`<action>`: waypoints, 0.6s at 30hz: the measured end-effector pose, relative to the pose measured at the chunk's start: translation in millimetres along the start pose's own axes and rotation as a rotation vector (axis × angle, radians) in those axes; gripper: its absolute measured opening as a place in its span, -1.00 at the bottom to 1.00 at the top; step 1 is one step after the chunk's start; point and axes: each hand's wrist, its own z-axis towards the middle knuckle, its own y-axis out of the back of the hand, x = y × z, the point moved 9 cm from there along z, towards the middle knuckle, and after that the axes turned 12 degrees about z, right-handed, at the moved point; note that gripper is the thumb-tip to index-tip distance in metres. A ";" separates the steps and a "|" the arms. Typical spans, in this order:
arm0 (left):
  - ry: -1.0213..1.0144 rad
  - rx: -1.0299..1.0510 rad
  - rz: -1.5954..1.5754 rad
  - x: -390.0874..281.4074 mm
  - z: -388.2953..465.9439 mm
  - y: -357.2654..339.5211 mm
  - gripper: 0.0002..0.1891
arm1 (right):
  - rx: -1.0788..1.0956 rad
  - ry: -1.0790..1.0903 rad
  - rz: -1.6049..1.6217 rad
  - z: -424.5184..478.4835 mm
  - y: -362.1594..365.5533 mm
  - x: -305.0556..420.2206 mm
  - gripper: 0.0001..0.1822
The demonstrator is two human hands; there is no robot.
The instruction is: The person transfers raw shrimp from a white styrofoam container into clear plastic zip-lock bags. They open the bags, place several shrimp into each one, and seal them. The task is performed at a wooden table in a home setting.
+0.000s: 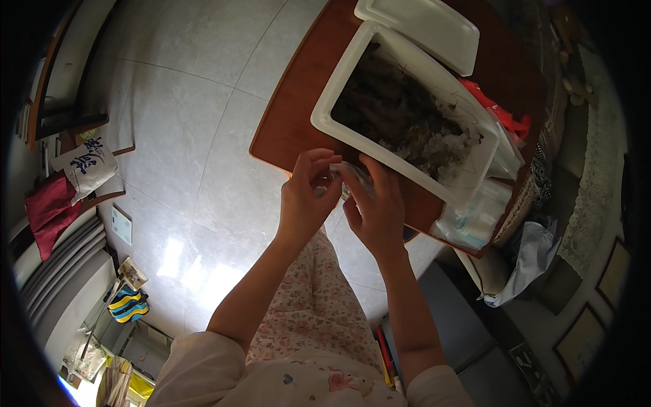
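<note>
Close to the table's near edge, my left hand (pixel 307 196) pinches a piece of clear plastic (pixel 351 173), likely a thin bag, between thumb and fingers. My right hand (pixel 379 211) holds the same plastic from the other side, partly hiding it. Just beyond my hands stands an uncovered white foam box (pixel 335 127). Inside is a dark mass (pixel 386 96) with long thin feelers, perhaps shrimp; the exact kind is unclear. Crushed ice (pixel 437 152) lies toward the box's right end.
The box's white lid (pixel 432 33) rests behind it on the brown table (pixel 285 127). A red plastic bag (pixel 496 109) and a clear plastic package (pixel 473 216) lie to the right. Grey tiled floor (pixel 168 132) stretches left. A dark grey cabinet-like piece (pixel 447 315) stands lower right.
</note>
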 end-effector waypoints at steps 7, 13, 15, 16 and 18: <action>-0.091 -0.055 0.015 -2.0 2.0 2.4 -0.61 | 0.068 -0.115 0.008 2.3 -7.2 -9.3 -0.48; -0.030 0.021 -0.029 1.2 4.8 0.6 -0.61 | 0.170 -0.135 -0.008 13.8 -6.4 -7.1 -0.56; -0.022 0.046 -0.030 2.4 8.2 -0.8 -0.60 | 0.232 -0.131 -0.057 14.2 -9.5 -11.5 -0.56; -0.018 0.058 -0.031 3.1 9.7 -1.5 -0.60 | 0.237 -0.118 -0.073 14.7 -9.7 -12.2 -0.60; -0.068 0.057 -0.080 3.0 11.3 -1.1 -0.60 | 0.247 -0.090 -0.104 15.0 -10.5 -13.2 -0.69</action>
